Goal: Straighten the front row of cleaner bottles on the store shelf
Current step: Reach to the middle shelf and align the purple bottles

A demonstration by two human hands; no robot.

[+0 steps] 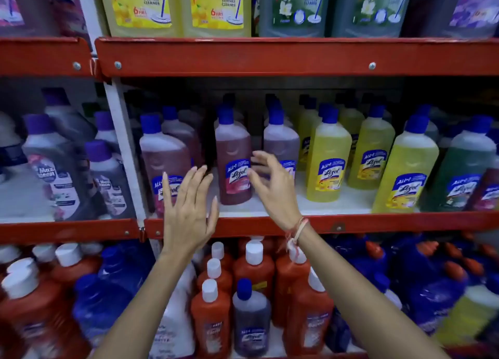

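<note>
The middle shelf (351,225) carries cleaner bottles with blue caps. At its front stand a pink bottle (162,156) on the left, a pink bottle (233,153) in the middle, a purple bottle (282,142) and yellow bottles (328,156). My left hand (186,210) is spread open just in front of the left pink bottle, covering its lower label. My right hand (272,185) is open with curled fingers between the middle pink bottle and the purple one, close to both; I cannot tell if it touches either. Neither hand holds anything.
A second yellow bottle (405,169) and a green bottle (464,164) stand further right. Grey-purple bottles (56,164) fill the left bay past a white upright (124,153). Large bottles sit on the top shelf (270,58). Orange (210,312) and blue bottles (421,291) crowd the shelf below.
</note>
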